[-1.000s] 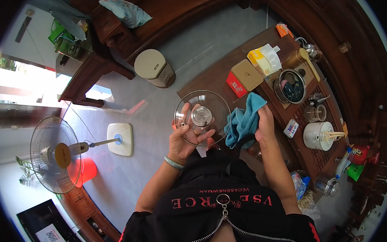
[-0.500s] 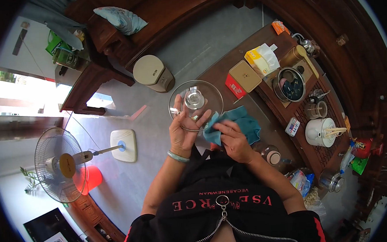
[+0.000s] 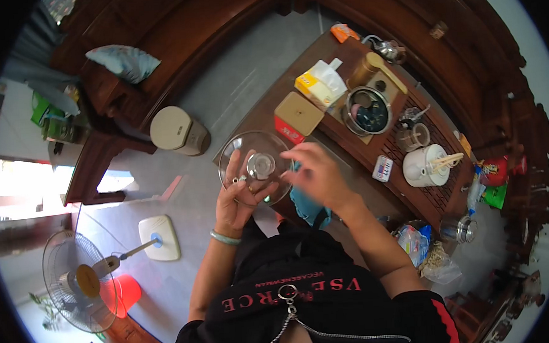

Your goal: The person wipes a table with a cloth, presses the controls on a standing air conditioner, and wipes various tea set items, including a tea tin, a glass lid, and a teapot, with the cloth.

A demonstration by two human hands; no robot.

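- Holding the glass lid (image 3: 229, 150) up is the left hand (image 3: 231, 210), which is clamping the near-left rim, thumb on top and fingers spreading underneath. The lid is sitting just left of and nearer the body than the red-and-gold tin (image 3: 300, 113), which is resting on the table (image 3: 265, 118).
- The right hand (image 3: 317, 176) is hovering around the rim on the lid's right side, nearer the body than the tin. It's blurring, so I can't tell if it's touching glass or how firmly it's gripping the blue cloth (image 3: 307, 208) hanging below it.
- Handling-wise, I'm guessing the lid is being stiff, fairly light, kinda slippery and definitely fragile. The cloth is looking soft and floppy, giving no support by itself.
- Best grips, imo: the clear knob (image 3: 261, 166) is offering a good pinch, and the rim is working fine with a thumb over it and fingers spreading wide below. Pinching one bit of edge is risking a tilt.
- Compared with the last frame, the cloth isn't bunching on the lid's near-right rim anymore, it's dangling under the right hand. That hand is opening out more, and the lid is appearing closer to the tin.
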